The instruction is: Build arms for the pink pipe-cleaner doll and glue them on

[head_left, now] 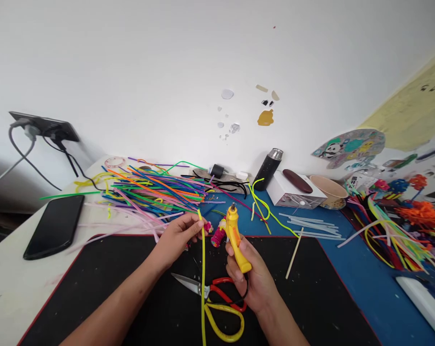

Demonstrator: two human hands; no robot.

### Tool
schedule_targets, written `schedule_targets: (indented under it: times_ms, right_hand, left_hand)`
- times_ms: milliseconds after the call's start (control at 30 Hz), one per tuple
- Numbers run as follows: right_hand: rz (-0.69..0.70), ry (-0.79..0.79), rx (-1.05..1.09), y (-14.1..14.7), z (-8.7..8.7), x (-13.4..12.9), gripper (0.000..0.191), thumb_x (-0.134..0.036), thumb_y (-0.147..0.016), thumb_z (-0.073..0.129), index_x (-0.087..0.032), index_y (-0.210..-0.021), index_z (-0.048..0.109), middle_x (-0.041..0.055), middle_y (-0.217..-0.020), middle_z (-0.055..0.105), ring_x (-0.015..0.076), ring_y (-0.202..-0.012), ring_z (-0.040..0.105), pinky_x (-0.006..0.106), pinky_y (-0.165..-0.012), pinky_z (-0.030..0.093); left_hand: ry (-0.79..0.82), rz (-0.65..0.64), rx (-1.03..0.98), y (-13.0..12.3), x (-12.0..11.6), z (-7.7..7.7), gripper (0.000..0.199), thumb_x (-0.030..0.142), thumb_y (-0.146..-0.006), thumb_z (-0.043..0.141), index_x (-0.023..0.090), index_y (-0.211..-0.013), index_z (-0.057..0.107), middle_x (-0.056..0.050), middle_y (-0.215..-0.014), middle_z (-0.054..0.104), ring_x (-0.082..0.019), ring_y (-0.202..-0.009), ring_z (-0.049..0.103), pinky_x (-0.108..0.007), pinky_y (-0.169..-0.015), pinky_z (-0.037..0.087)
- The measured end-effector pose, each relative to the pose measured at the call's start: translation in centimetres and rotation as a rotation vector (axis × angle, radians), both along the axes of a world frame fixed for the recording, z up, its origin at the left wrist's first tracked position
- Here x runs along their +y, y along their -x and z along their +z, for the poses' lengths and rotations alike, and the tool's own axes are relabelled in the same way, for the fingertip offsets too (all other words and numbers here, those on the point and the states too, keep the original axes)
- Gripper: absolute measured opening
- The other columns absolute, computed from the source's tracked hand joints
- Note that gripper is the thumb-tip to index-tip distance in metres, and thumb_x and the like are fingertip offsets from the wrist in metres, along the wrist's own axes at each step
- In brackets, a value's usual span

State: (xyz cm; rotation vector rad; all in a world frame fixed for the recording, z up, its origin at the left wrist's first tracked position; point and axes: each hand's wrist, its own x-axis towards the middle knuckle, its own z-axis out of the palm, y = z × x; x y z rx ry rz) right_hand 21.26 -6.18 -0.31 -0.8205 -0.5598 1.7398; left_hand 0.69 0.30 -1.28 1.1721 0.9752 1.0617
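Note:
My left hand (179,239) pinches a yellow-green pipe cleaner (203,288) near its top end, and the rest hangs down toward the bottom edge. Wrapped around the handle of a yellow glue gun (234,240) is my right hand (248,276), with the nozzle pointing up. Between the hands lies a small pink bottle-like item (218,234), beside other small pink pieces (208,227). Scissors (226,288) with one red and one yellow handle rest on the black mat (296,307), partly behind the pipe cleaner and the gun's cord.
Colourful pipe cleaners (159,187) are piled at the back left, near a phone (55,227). Behind stand a black flask (268,169), a white box (292,190) and a bowl (329,191). Glue sticks (314,225) and a wooden stick (294,253) lie right.

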Motion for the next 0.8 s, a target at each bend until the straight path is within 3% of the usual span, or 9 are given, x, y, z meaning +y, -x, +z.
schedule_targets:
  times_ms: [100,300,500,633,800]
  right_hand:
    - [-0.014,-0.032,-0.087,0.1,0.1,-0.2,0.043,-0.040,-0.082,0.090,-0.020,-0.091,0.053,-0.0019,-0.080,0.068,0.0036,-0.040,0.054,0.013,-0.039,0.033]
    - [-0.058,-0.076,-0.146,0.0,0.8,-0.2,0.049,-0.041,-0.079,0.093,-0.021,-0.088,0.049,-0.0028,-0.077,0.069,0.0040,-0.039,0.054,0.012,-0.039,0.034]
    - [-0.026,-0.027,-0.034,0.8,0.5,-0.9,0.047,-0.051,-0.082,0.090,-0.018,-0.100,0.062,-0.0014,-0.076,0.068,0.0021,-0.040,0.048,0.014,-0.042,0.033]
    - [-0.001,-0.020,0.066,1.2,0.0,-1.2,0.044,-0.053,-0.085,0.087,-0.016,-0.092,0.064,-0.0011,-0.078,0.067,0.0003,-0.039,0.041,0.016,-0.042,0.028]
    - [0.081,0.065,0.190,1.4,-0.1,-1.4,0.047,-0.055,-0.088,0.083,-0.016,-0.076,0.060,-0.0056,-0.064,0.055,0.0014,-0.040,0.031,0.017,-0.042,0.029]
  left_hand:
    - [0.008,-0.004,-0.001,-0.1,-0.1,0.2,0.041,0.061,-0.083,0.078,0.020,-0.082,0.072,0.001,-0.071,0.066,-0.013,-0.062,0.055,-0.025,-0.061,0.044]
    - [0.002,-0.008,-0.003,-0.1,0.0,0.4,0.043,0.062,-0.081,0.078,0.020,-0.081,0.072,0.000,-0.070,0.067,-0.014,-0.062,0.056,-0.026,-0.061,0.045]
    - [0.002,0.000,0.001,-0.1,-0.1,0.5,0.045,0.064,-0.080,0.078,0.019,-0.080,0.071,-0.001,-0.070,0.067,-0.015,-0.063,0.057,-0.026,-0.062,0.045]
    - [-0.020,-0.001,0.006,0.0,-0.2,0.5,0.045,0.064,-0.081,0.077,0.019,-0.080,0.072,-0.001,-0.071,0.067,-0.016,-0.064,0.057,-0.027,-0.062,0.046]
    - [-0.039,-0.007,0.015,0.0,-0.2,0.7,0.044,0.063,-0.084,0.074,0.020,-0.078,0.069,0.000,-0.069,0.064,-0.015,-0.063,0.055,-0.026,-0.062,0.046]
